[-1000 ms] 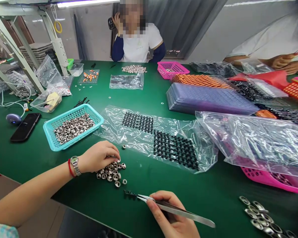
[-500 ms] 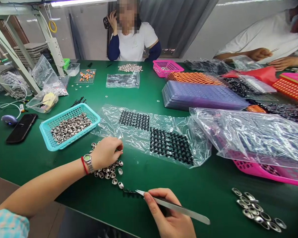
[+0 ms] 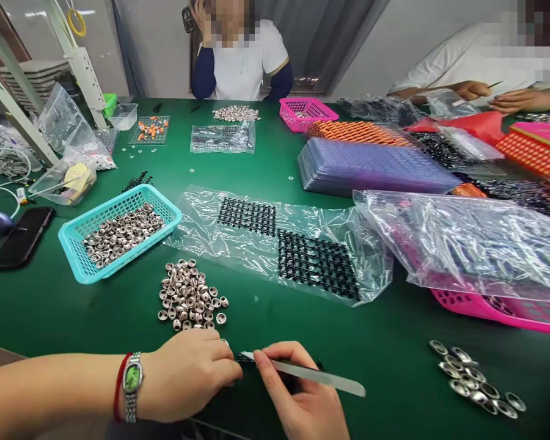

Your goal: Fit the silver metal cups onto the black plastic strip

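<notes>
My right hand (image 3: pixel 300 391) grips a pair of metal tweezers (image 3: pixel 323 376), their tips pointing left at a small black toothed strip (image 3: pixel 244 359). Beside those tips, my left hand (image 3: pixel 195 373) is closed in a pinch; what lies between its fingers is hidden. A little metal shows at the edge of its fingers. Just beyond the left hand, a pile of small silver oval rings (image 3: pixel 190 296) lies on the green table (image 3: pixel 266 324). More finished-looking silver rings (image 3: pixel 474 379) sit in a group at the right.
A turquoise basket (image 3: pixel 119 263) of silver pieces stands at the left beside a phone (image 3: pixel 22 238). Black grid parts (image 3: pixel 318 263) lie on a plastic bag (image 3: pixel 206 244). At the right are a bagged pink basket (image 3: pixel 499 315) and stacked clear trays (image 3: pixel 371 168). Two people sit across.
My left hand has come from the ring pile down toward me, to the tweezers' tips, closed. The tweezers stay in my right hand near the black strip. The view has shifted slightly.
</notes>
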A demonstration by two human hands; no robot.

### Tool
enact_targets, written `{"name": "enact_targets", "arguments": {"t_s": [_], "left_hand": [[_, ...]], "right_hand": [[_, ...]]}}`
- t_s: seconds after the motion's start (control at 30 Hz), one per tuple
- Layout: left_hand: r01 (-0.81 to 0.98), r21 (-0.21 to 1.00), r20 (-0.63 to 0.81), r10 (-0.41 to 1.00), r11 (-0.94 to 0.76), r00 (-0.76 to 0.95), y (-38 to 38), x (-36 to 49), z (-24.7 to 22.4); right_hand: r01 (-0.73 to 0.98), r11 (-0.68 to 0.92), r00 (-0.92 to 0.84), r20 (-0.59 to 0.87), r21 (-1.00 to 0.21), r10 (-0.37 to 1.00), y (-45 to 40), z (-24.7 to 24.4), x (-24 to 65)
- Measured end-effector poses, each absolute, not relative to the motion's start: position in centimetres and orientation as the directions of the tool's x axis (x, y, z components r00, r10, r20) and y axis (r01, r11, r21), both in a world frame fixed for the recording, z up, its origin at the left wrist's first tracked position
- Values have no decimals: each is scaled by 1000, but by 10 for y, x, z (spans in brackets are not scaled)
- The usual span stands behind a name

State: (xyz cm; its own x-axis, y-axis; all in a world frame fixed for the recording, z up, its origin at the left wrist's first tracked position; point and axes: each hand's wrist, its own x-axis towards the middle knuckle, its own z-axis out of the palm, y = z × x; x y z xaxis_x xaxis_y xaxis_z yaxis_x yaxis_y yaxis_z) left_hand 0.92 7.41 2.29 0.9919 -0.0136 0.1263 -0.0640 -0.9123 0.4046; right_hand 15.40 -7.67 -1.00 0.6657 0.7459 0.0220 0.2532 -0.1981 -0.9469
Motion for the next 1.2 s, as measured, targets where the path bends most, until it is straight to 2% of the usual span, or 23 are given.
{"name": "enact_targets", "arguments": {"t_s": [0.1, 0.23, 0.33, 0.53, 0.87, 0.97, 1.07, 1.13, 1.2], "left_hand": [[-157, 287, 130, -125, -945, 984, 69, 10, 27], [-220, 124, 191, -194, -968, 962, 60, 9, 31], [-243, 58, 256, -221, -968, 941, 56, 7, 26], [-249, 46, 426, -207, -967, 881, 56, 6, 19], [-242, 53, 400, -202, -969, 894, 54, 6, 21], [-259, 128, 326, -206, -958, 923, 59, 6, 25], [-230, 293, 293, -142, -928, 945, 66, 4, 38], [-158, 469, 306, -8, -869, 952, 65, 0, 47], [-25, 702, 241, 204, -711, 949, 59, -4, 52]], "right_hand": [[253, -227, 695, 13, -940, 719, -80, -12, 154], [400, -148, 607, 141, -905, 782, -81, -15, 160], [471, -98, 557, 210, -877, 804, -81, -16, 163], [481, -41, 530, 252, -876, 810, -81, -13, 164], [465, 98, 465, 337, -880, 819, -80, -15, 167], [446, 69, 502, 314, -892, 806, -79, -13, 167], [405, 97, 566, 333, -909, 755, -77, -9, 168], [367, 140, 606, 350, -920, 714, -78, -7, 169], [323, 179, 630, 352, -929, 692, -83, -6, 168]]}}
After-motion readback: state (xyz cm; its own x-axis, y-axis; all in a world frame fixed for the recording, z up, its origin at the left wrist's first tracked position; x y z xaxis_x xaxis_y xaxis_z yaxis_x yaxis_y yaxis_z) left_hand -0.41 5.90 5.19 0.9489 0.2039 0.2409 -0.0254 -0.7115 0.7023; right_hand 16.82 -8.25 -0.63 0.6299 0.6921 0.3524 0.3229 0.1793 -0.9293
